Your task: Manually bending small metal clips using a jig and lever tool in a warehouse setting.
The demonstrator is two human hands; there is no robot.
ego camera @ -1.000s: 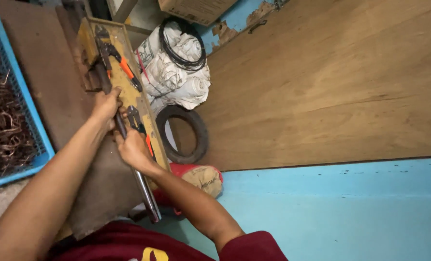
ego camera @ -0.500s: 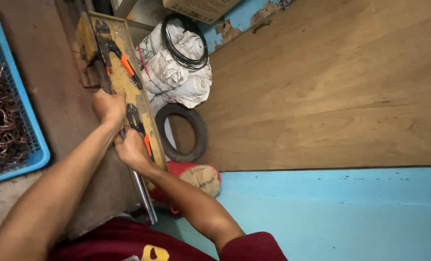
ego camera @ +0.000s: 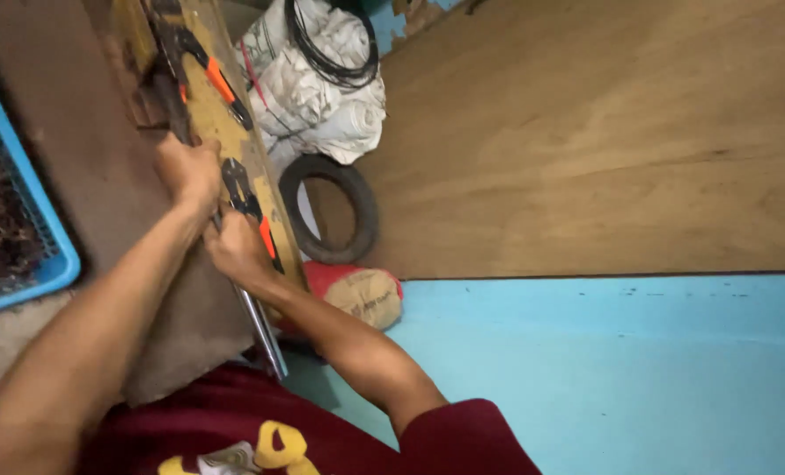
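Observation:
A long metal bar lies along a worn yellow wooden board that carries black clamps with orange handles. My left hand is closed around the dark upper part of the bar. Just below it, my right hand grips the same bar beside a second orange-handled clamp. The shiny lower end of the bar sticks out toward my red shirt. A brown cloth hangs under my left forearm.
A blue plastic basket of brown wire scraps stands at the left. Behind the board are a white sack topped with a black wire coil, a black rubber ring and a red-and-tan bag. Plywood and a light blue surface fill the right.
The view has swung so the basket sits further left and the board appears closer. Both hands keep their hold on the bar, in much the same place.

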